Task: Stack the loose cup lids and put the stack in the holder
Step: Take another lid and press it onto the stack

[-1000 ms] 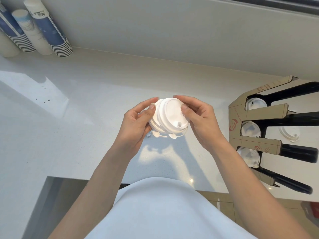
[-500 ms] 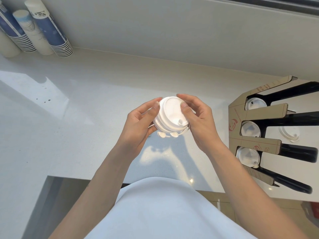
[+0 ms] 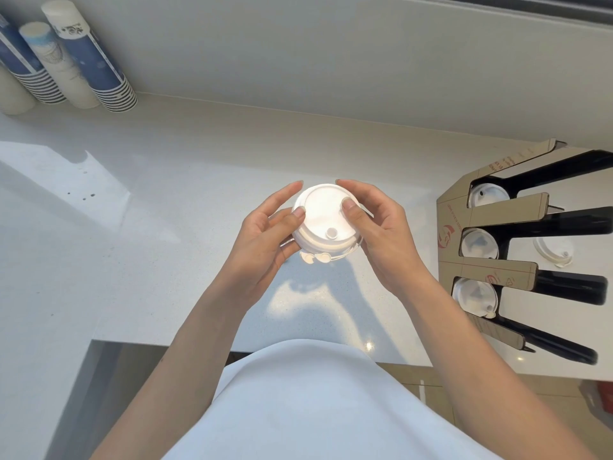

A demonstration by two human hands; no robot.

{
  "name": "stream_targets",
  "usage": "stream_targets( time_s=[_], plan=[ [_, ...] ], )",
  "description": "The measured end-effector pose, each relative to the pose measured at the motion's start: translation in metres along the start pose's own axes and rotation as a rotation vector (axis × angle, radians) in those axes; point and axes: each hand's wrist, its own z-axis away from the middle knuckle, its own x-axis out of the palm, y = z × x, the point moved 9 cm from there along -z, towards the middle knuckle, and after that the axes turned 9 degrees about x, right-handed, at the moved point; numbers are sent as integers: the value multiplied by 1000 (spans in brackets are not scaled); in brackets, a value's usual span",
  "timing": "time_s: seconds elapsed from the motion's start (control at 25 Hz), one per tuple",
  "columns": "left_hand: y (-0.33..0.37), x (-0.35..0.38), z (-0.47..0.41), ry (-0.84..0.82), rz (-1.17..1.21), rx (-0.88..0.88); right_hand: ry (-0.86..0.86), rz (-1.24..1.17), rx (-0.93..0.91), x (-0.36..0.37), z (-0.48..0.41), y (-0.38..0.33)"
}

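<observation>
A stack of white cup lids (image 3: 323, 222) is held above the white counter between both hands, its top facing me, small tabs hanging at its lower edge. My left hand (image 3: 265, 237) grips its left side, thumb on the top lid. My right hand (image 3: 381, 234) grips its right side, thumb also on top. The cardboard and black lid holder (image 3: 497, 273) stands on the counter to the right, with white lids in three slots. One clear loose lid (image 3: 552, 249) lies on the counter between the holder's black arms.
Stacks of blue and white paper cups (image 3: 89, 61) lean against the wall at the back left. The counter's front edge (image 3: 199, 346) runs just before my body. A pale wall closes the back.
Both hands have lifted the lid stack slightly and turned it so its top faces me more squarely. The thumbs now press on the top lid.
</observation>
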Motion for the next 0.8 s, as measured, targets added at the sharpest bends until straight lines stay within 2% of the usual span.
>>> stream_targets(
  time_s=[0.8],
  plan=[
    [7, 4, -1, -15, -131, 18, -105, 39, -18, 10, 10, -3]
  ],
)
